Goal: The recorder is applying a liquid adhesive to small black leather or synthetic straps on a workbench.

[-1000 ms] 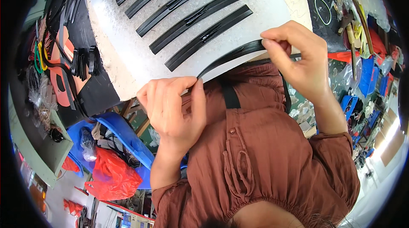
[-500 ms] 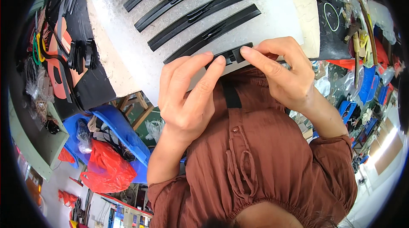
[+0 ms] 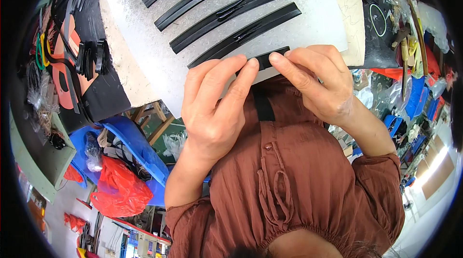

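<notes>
Strip of flat black leather-like material (image 3: pixel 265 60), pinched by left hand (image 3: pixel 212 108) and right hand (image 3: pixel 332 89), apparently for steadiness from left and right.

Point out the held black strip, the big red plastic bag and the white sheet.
Held black strip (image 3: pixel 265 61), head view: its exposed middle.
Big red bag (image 3: pixel 120 189), head view: its crumpled middle.
White sheet (image 3: pixel 319 27), head view: bare surface near its right edge.
</notes>
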A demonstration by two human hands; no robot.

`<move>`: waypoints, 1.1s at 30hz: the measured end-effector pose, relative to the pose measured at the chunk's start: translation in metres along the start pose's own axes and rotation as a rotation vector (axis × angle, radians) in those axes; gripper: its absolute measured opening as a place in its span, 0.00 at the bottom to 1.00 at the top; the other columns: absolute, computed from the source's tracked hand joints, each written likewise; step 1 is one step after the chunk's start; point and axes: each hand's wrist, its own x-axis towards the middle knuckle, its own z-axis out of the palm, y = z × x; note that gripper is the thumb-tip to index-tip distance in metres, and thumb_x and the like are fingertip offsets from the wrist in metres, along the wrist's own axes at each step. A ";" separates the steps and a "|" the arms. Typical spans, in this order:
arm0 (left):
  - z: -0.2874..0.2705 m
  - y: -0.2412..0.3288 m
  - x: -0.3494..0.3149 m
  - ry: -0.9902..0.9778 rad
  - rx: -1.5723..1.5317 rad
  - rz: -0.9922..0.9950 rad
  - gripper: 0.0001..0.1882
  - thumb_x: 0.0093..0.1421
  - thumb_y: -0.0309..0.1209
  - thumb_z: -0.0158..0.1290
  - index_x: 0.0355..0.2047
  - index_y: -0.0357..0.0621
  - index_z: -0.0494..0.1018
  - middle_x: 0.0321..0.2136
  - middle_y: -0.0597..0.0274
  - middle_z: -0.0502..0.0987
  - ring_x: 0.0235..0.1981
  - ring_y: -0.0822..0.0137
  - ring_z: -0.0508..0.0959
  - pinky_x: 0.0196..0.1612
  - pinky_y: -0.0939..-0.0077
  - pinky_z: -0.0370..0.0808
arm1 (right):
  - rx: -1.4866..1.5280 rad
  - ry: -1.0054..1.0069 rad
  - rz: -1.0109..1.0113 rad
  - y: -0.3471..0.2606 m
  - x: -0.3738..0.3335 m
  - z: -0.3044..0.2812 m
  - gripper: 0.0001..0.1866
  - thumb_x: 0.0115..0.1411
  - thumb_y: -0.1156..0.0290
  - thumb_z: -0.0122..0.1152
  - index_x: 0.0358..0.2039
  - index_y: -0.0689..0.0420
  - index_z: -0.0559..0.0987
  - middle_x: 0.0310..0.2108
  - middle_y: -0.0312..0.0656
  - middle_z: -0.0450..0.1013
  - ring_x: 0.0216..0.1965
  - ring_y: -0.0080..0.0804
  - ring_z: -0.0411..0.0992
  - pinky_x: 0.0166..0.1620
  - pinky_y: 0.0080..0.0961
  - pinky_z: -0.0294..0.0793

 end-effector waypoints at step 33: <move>-0.017 0.021 0.010 -0.318 0.474 0.127 0.11 0.57 0.29 0.59 0.39 0.39 0.81 0.40 0.68 0.77 0.45 0.72 0.78 0.60 0.60 0.56 | -0.162 -0.086 -0.051 -0.005 0.017 -0.005 0.12 0.51 0.70 0.65 0.37 0.57 0.83 0.44 0.35 0.76 0.47 0.34 0.73 0.35 0.27 0.65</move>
